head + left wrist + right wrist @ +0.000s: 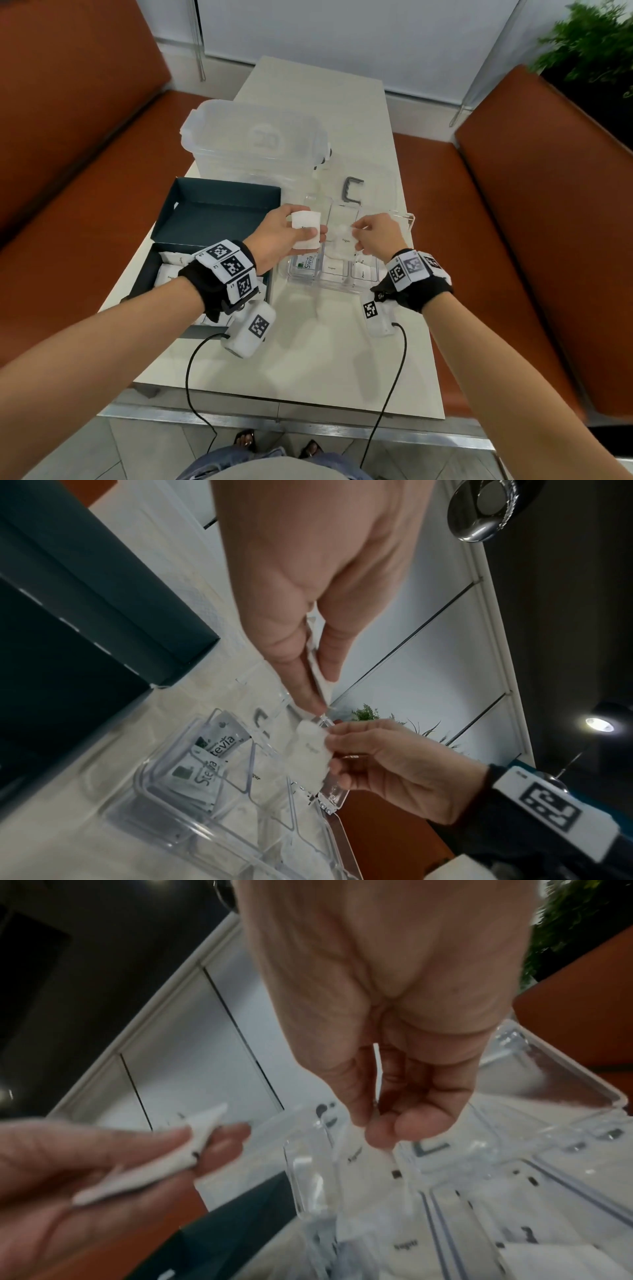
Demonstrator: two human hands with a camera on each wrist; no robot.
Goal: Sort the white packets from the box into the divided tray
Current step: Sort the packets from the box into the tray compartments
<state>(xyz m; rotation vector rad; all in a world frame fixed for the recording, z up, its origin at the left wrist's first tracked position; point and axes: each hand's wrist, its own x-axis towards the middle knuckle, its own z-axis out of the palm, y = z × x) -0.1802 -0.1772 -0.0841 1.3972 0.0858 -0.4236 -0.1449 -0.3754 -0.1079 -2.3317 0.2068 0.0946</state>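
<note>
A dark box (147, 270) at the left of the table holds several white packets (169, 274); its lid (219, 219) lies open behind it. My left hand (291, 222) pinches a small stack of white packets (306, 229) above the left edge of the clear divided tray (342, 289). My right hand (358, 234) pinches one white packet (344, 240) by its top edge over the tray's middle column. In the left wrist view the left hand's stack (320, 674) is edge-on and the right hand's packet (310, 753) hangs above the tray (164, 804). Stevia packets (308, 267) fill the near-left compartment.
A clear lidded container (253, 144) stands behind the box and tray. A grey handle (352, 190) lies just beyond the tray. Orange benches (548, 205) flank the narrow table (308, 359). Cables run from both wrist cameras over the near table edge.
</note>
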